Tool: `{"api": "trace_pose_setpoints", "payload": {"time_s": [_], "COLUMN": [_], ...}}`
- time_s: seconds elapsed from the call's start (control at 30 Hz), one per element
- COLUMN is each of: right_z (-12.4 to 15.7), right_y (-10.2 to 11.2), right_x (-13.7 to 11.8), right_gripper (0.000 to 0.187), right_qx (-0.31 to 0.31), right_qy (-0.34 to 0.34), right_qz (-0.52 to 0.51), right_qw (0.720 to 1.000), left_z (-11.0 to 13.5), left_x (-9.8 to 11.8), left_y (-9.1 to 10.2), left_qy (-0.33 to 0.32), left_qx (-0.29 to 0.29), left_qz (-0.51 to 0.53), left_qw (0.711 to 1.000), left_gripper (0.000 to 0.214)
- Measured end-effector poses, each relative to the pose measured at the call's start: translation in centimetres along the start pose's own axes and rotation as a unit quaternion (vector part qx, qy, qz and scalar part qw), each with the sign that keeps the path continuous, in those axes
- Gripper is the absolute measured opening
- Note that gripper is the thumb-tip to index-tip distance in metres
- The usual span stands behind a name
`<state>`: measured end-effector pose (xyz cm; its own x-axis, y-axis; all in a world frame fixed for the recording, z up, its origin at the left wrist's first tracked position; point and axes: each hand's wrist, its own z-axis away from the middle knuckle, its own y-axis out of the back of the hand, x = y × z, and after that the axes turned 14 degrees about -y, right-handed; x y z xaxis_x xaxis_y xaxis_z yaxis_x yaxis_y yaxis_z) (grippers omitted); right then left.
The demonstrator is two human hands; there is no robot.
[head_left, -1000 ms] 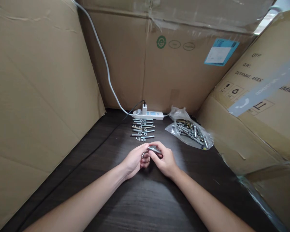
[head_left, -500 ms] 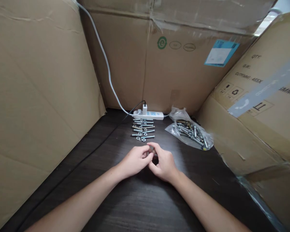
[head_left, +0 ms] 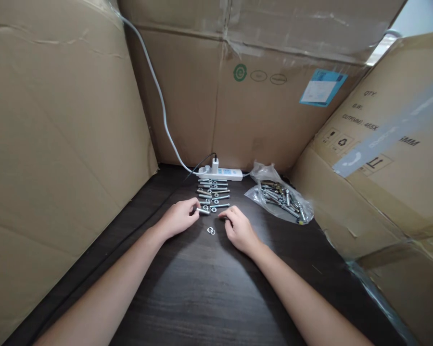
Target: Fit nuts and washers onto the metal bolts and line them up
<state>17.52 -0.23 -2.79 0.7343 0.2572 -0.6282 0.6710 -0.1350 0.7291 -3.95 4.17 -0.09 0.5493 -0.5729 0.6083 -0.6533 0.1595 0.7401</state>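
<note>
My left hand (head_left: pixel 179 218) pinches a small metal sleeve (head_left: pixel 203 211) and holds it at the near end of a row of bolts (head_left: pixel 213 193) laid side by side on the dark table (head_left: pixel 209 288). My right hand (head_left: pixel 238 229) rests just right of it, fingers curled, fingertips closed on a bolt that I can barely see. Two small washers (head_left: pixel 211 231) lie loose on the table between the hands. More washers and nuts lie among the row of bolts.
A clear plastic bag of bolts (head_left: pixel 281 198) lies to the right. A white power strip (head_left: pixel 221 173) with a plugged charger and white cable sits at the back. Tall cardboard boxes (head_left: pixel 57 125) wall in the table on the left, back and right.
The hands were joined around a bolt near the middle. They have parted and moved forward to the row; two washers now lie on the table between them.
</note>
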Motion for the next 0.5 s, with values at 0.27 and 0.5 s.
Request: {"api": "trace_pose_setpoints", "payload": {"time_s": [0.27, 0.5], "right_z": [-1.8, -1.4], "right_y": [-0.8, 0.9], "right_x": [-0.8, 0.2], "right_gripper": [0.035, 0.021], "right_qx": [-0.016, 0.063], "right_qy": [0.041, -0.017], "right_qz": [-0.025, 0.134], "right_qw": [0.999, 0.989], "left_z": [0.2, -0.1], "left_x": [0.7, 0.9], "left_y": [0.2, 0.2], "left_qy": [0.0, -0.013], "left_qx": [-0.032, -0.038], "left_qz": [-0.109, -0.103], "left_qw": [0.994, 0.994], "left_gripper": [0.011, 0.017]}}
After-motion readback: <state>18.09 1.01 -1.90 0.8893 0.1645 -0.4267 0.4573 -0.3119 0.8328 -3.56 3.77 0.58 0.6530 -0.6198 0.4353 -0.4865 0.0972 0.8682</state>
